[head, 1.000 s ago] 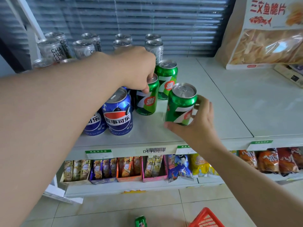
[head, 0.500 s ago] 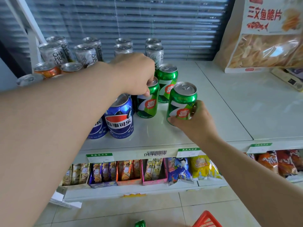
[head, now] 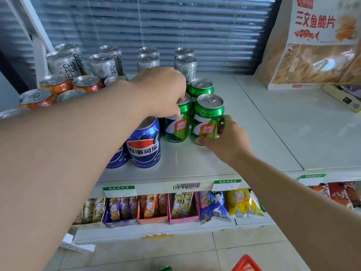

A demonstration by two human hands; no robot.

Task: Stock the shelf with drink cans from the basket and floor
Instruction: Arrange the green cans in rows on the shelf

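- Now at the shelf point(head: 263, 124): my right hand point(head: 228, 139) wraps the lower body of a green 7-Up can point(head: 208, 118), thumb in front and fingers behind. The can is upright and appears set down just right of its neighbour.
- My left hand point(head: 162, 90) reaches over from above, fingertips curled on the rim of the second 7-Up can point(head: 176, 124). That can stands between the held one and a blue Pepsi can point(head: 145, 145).
- A third 7-Up can point(head: 200, 88) stands behind the pair, while silver cans point(head: 102, 65) and orange cans point(head: 55, 84) fill the back left.
- Step in hand, as I judge it: squaring the green cans into a tidy block, labels forward.
- The next move calls for letting go with both hands without tipping either can. Then I reach down to the red basket point(head: 247, 264) and a loose green can point(head: 166, 268) on the floor, both barely in frame at the bottom edge.
- With stock left below, I put the task partway along.
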